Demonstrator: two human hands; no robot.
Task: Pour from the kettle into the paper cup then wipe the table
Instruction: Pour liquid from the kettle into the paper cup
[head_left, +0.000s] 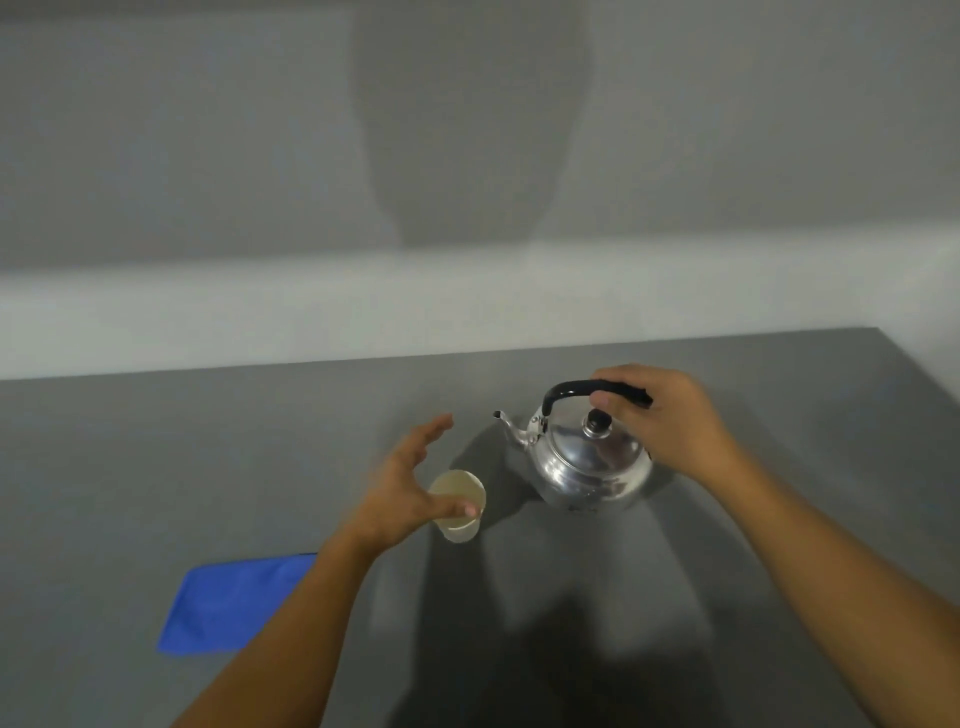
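Note:
A shiny metal kettle (587, 462) with a black handle stands on the grey table (156, 467), spout pointing left. My right hand (660, 415) is wrapped around the handle from the right. A pale paper cup (460, 506) stands upright to the kettle's left. My left hand (410, 488) hovers at the cup's left side, blurred, fingers spread, thumb across the near rim; I cannot tell whether it touches the cup. A blue cloth (234, 603) lies flat near the front left, partly behind my left forearm.
A pale wall with a light ledge (363, 312) runs along the table's far edge. The table's right edge slants down at the far right (924, 374). Shadows of my arms fall on the table near me.

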